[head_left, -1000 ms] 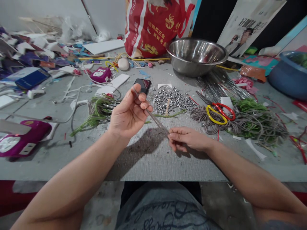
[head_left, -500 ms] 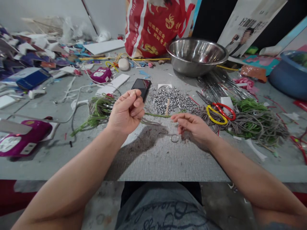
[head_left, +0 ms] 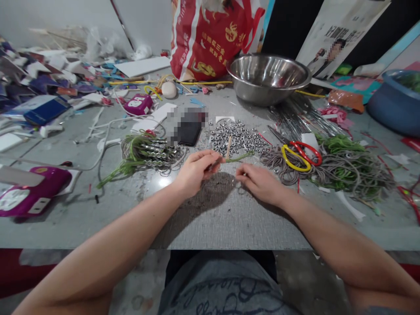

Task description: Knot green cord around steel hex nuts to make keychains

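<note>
- Green, thin braided cord (head_left: 241,157) lies on the grey, cloth-textured bench (head_left: 229,234), around the middle of its width. Its long axis runs left to right, with the right end slightly farther from the front edge.
- Nearer the front edge, the right hand (head_left: 259,180) has thumb and forefinger together, seemingly clamped on a thin, shiny loop (head_left: 234,180), though blur hides its shape. From these fingers the cord lies toward the far edge, apart from them.
- The left hand (head_left: 198,170) is the nearer one: its bunched fingertips are at the cord's left end, so the visible length points rightward away from them. Whether they grip it I cannot tell.
- Toward the bench's left edge lies a bundle of green and grey cords (head_left: 133,146); toward the right edge, scissors with one red and one yellow handle (head_left: 295,156) rest by a larger grey-and-green cord heap (head_left: 348,164).
- Just beyond the cord are a pale, slim wooden stick (head_left: 229,146) and scattered small silvery metal pieces (head_left: 243,133).
- Toward the far edge stand a round stainless-steel bowl (head_left: 269,94) and a red printed bag (head_left: 206,43).
</note>
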### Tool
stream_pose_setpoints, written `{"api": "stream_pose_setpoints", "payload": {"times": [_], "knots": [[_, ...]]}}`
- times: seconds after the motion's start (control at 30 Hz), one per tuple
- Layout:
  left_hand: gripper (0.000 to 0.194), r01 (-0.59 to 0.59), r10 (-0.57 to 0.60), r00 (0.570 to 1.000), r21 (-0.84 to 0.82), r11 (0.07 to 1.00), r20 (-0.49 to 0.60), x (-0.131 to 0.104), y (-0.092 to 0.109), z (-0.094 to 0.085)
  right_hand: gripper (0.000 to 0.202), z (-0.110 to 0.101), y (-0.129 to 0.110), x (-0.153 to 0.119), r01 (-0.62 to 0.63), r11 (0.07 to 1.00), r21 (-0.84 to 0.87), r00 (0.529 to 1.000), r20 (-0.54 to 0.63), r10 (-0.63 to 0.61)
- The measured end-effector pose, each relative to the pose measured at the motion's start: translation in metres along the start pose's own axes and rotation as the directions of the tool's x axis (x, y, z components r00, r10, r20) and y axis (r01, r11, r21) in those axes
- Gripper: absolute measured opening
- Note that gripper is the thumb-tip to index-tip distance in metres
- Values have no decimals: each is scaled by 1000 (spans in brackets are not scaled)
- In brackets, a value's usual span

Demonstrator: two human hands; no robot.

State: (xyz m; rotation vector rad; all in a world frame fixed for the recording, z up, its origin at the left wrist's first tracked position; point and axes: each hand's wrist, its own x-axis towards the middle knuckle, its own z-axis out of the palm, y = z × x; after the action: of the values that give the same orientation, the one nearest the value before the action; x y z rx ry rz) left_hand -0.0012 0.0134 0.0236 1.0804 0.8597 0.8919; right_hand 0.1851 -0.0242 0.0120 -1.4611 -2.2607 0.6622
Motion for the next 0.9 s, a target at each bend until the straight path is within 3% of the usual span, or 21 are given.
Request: {"api": "stream_pose_setpoints", "payload": {"times": [0.13, 0.27, 0.37, 0.5, 0.8, 0.9], "knots": [[27, 60, -73, 994, 157, 986, 77, -3, -7, 7, 14, -1, 2, 0, 54, 961, 270, 962, -273, 23], [29, -18, -44, 984, 344, 939, 173, -7, -9, 11, 14, 2, -1, -3, 93, 969, 227, 933, -360, -5], [26, -120, 16, 976, 480, 869, 215, -7, -10, 12, 11, 4, -3, -4, 105, 986, 127, 922, -385, -49], [22, -195, 56, 963, 541, 818, 263, -7, -12, 12, 12, 4, -3, -5, 116, 993, 30, 923, -372, -97], [22, -257, 110, 958, 627, 735, 263, -6, -13, 11, 14, 1, -5, -5, 103, 994, 41, 949, -303, -86], [22, -262, 119, 961, 683, 682, 249, -5, -12, 8, 17, 1, -3, -4, 166, 986, 2, 932, -327, -156]]}}
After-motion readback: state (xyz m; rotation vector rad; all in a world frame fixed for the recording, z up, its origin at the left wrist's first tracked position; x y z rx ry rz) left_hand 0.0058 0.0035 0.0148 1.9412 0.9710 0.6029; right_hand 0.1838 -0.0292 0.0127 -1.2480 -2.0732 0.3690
